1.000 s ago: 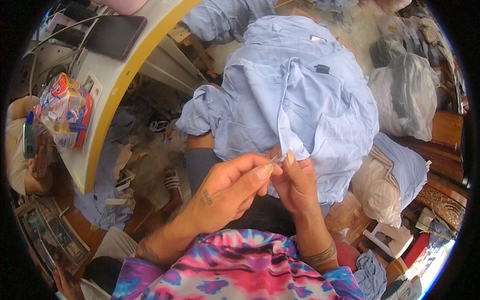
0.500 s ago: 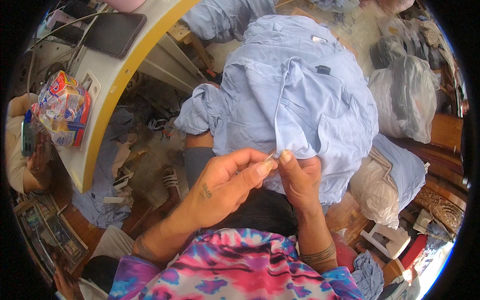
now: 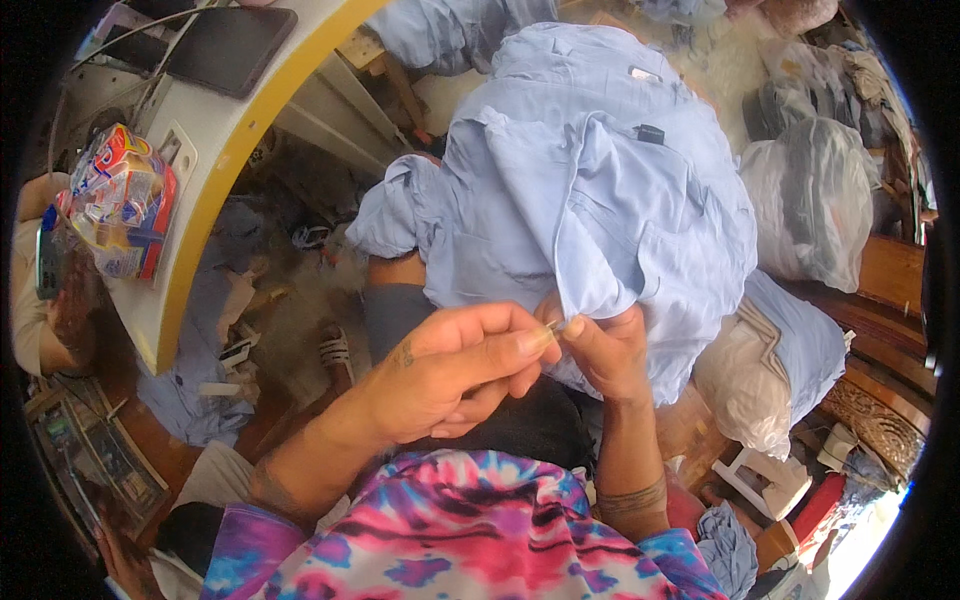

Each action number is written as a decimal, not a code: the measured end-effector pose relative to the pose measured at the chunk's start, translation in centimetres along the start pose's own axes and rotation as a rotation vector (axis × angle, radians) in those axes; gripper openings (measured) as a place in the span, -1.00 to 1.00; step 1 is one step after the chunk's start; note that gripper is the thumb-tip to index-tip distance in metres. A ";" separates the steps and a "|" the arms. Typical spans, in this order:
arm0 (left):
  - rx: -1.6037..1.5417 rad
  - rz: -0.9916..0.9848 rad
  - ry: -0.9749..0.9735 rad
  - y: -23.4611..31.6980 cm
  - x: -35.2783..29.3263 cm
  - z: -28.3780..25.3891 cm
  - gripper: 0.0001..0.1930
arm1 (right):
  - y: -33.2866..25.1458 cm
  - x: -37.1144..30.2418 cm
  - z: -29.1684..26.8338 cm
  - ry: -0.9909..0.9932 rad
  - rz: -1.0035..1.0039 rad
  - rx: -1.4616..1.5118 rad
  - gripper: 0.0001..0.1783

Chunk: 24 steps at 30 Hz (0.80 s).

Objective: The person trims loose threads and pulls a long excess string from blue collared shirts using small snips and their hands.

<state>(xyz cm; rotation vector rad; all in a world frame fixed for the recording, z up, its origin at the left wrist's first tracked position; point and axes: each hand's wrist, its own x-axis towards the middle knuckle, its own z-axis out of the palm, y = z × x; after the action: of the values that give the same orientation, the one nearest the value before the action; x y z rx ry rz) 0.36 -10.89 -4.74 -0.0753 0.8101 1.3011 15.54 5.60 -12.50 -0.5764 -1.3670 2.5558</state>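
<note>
I'm seeing light-blue cloth (image 3: 610, 210) lying bunched over lap, mostly beyond both hands. Left hand (image 3: 465, 365) sitting just left of cloth's near edge, thumb and forefinger pinching. Right hand (image 3: 612, 355) clamping that edge between thumb and fingers. Dark tag (image 3: 650, 133) lying on cloth, well apart from hands. Thin pale sliver (image 3: 551, 326) poking from left hand's pinch, near right thumb; I'm not making out whether touching cloth.

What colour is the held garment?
The garment is light blue, best seen in the head view.
</note>
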 end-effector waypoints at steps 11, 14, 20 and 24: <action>0.239 -0.106 0.061 2.1 -1.1 -0.2 -0.70 | -1.3 -0.1 -0.5 -0.016 0.085 -0.219 -0.82; 0.286 -0.130 0.077 2.5 -1.3 -0.5 -0.69 | -1.7 0.1 -0.1 -0.044 0.056 -0.275 -0.81; 0.166 -0.229 0.048 2.8 -1.3 -0.9 -0.67 | -1.9 -0.1 0.4 -0.049 0.051 -0.321 -0.79; 0.126 -0.239 0.034 2.6 -1.2 -1.3 -0.68 | -1.8 0.1 0.0 -0.072 0.096 -0.364 -0.79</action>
<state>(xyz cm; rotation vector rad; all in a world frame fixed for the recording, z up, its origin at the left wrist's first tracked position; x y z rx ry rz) -2.60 -11.70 -4.03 -0.0909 0.8820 1.0239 15.47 6.68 -11.00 -0.6249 -1.8931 2.4320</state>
